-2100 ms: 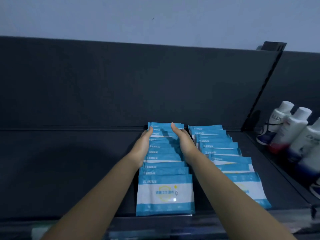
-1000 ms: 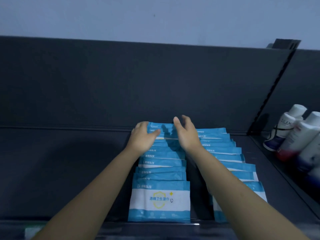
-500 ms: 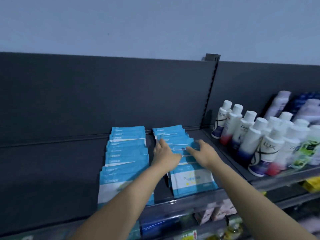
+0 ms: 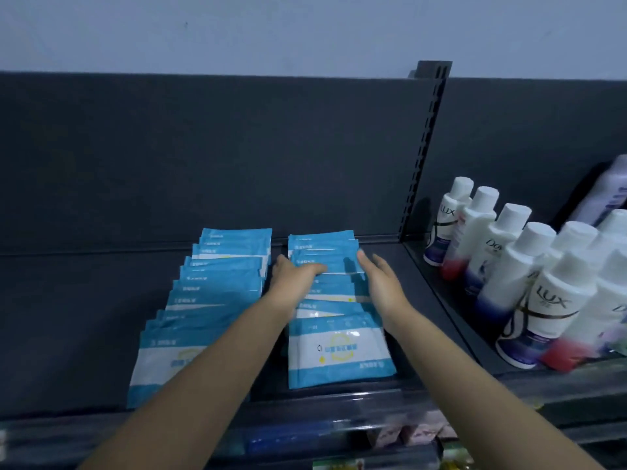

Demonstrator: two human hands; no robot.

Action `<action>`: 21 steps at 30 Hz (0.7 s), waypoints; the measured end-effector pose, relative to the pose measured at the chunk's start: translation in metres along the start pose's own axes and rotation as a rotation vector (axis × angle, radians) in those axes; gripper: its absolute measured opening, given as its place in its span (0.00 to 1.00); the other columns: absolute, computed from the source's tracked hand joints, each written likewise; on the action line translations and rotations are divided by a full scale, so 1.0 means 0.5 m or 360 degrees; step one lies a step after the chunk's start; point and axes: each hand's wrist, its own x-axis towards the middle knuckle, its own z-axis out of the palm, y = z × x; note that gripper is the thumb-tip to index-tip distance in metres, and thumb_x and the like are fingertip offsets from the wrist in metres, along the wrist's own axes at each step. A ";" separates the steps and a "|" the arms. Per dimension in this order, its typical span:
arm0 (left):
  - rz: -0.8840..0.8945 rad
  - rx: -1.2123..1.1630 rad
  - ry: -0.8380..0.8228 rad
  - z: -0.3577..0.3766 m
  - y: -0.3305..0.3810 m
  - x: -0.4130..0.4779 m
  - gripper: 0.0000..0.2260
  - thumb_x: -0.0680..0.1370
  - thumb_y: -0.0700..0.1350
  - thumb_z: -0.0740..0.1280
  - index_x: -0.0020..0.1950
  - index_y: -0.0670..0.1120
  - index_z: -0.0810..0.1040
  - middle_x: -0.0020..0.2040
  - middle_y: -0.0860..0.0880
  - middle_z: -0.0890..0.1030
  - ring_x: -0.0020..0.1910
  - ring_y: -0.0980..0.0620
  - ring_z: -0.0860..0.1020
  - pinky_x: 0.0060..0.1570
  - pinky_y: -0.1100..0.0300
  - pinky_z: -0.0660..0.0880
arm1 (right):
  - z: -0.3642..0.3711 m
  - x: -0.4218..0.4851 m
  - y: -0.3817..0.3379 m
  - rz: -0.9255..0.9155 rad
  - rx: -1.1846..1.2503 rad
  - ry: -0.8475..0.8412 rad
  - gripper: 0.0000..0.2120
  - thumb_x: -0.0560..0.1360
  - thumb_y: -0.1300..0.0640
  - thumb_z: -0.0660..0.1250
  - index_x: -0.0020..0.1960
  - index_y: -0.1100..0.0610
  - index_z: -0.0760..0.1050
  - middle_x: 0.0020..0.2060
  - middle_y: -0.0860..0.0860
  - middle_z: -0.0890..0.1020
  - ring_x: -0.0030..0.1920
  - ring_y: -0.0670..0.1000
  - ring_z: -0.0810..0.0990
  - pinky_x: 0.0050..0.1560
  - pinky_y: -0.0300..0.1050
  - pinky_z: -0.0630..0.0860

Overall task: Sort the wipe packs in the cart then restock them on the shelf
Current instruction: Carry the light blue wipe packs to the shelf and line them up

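Wipe packs [image 4: 339, 351] sit mid-frame in two rows on the shelf [image 4: 84, 317]; left hand [image 4: 295, 274] lies flat atop the right row, right hand [image 4: 380, 283] flat against its edge. Bottles [image 4: 509, 266] crowd right; lower goods [image 4: 407, 435] blur.

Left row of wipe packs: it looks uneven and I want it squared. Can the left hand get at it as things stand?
Probably yes. The left hand rests on the right row, right beside the left row; only a bare strip of shelf lies between, nothing blocks it.
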 end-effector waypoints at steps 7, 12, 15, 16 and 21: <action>-0.0133 -0.0363 -0.0164 -0.003 0.054 0.043 0.16 0.75 0.53 0.65 0.58 0.46 0.77 0.59 0.45 0.80 0.58 0.46 0.77 0.61 0.50 0.72 | 0.016 0.088 -0.026 0.0100 0.0107 -0.0222 0.32 0.66 0.31 0.65 0.58 0.53 0.78 0.53 0.54 0.83 0.51 0.57 0.83 0.57 0.60 0.77; -0.0070 -0.0388 -0.0118 0.002 0.061 0.053 0.12 0.75 0.47 0.67 0.57 0.45 0.76 0.52 0.44 0.82 0.49 0.46 0.81 0.54 0.49 0.77 | 0.029 0.106 -0.025 -0.0002 0.0058 -0.0277 0.23 0.75 0.37 0.61 0.62 0.51 0.73 0.55 0.48 0.80 0.52 0.50 0.81 0.50 0.49 0.80; -0.0142 -0.0378 -0.0075 -0.005 0.063 0.064 0.16 0.71 0.50 0.71 0.56 0.45 0.79 0.50 0.47 0.82 0.48 0.48 0.81 0.50 0.53 0.77 | 0.027 0.130 -0.026 0.0039 -0.0012 -0.0141 0.24 0.73 0.34 0.61 0.60 0.50 0.70 0.55 0.46 0.76 0.56 0.51 0.78 0.58 0.53 0.76; -0.0176 -0.0376 -0.0066 -0.007 0.065 0.071 0.17 0.70 0.50 0.71 0.55 0.44 0.79 0.51 0.48 0.81 0.50 0.48 0.80 0.50 0.54 0.77 | 0.026 0.139 -0.029 0.0039 -0.0050 -0.0069 0.24 0.74 0.35 0.62 0.59 0.51 0.70 0.55 0.47 0.75 0.56 0.52 0.77 0.59 0.52 0.74; -0.0286 -0.0417 -0.0109 -0.005 0.042 0.171 0.35 0.59 0.51 0.76 0.63 0.42 0.75 0.63 0.43 0.77 0.61 0.43 0.76 0.61 0.44 0.73 | 0.033 0.186 -0.048 0.0060 -0.0220 0.0000 0.25 0.74 0.46 0.68 0.62 0.63 0.70 0.53 0.56 0.78 0.47 0.56 0.79 0.47 0.50 0.77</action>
